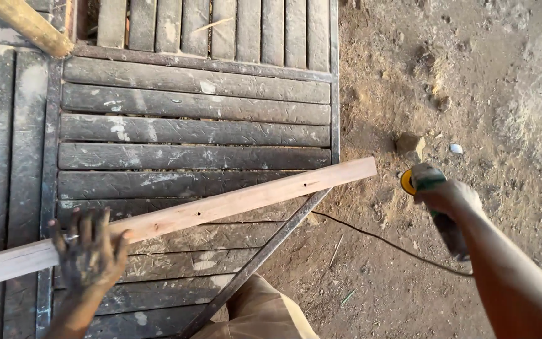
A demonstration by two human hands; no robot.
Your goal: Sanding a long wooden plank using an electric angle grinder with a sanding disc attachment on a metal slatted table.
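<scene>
dark slatted bench (196, 107), dirt floor (459, 75)

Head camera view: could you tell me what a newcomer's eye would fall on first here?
First, the long pale wooden plank lying slantwise across the dark slatted work surface, pinned near its lower end by the left hand. Next, out over the dirt ground on the right, the right hand grips a power tool with a yellow disc, its black cord trailing back towards the bench.
</scene>
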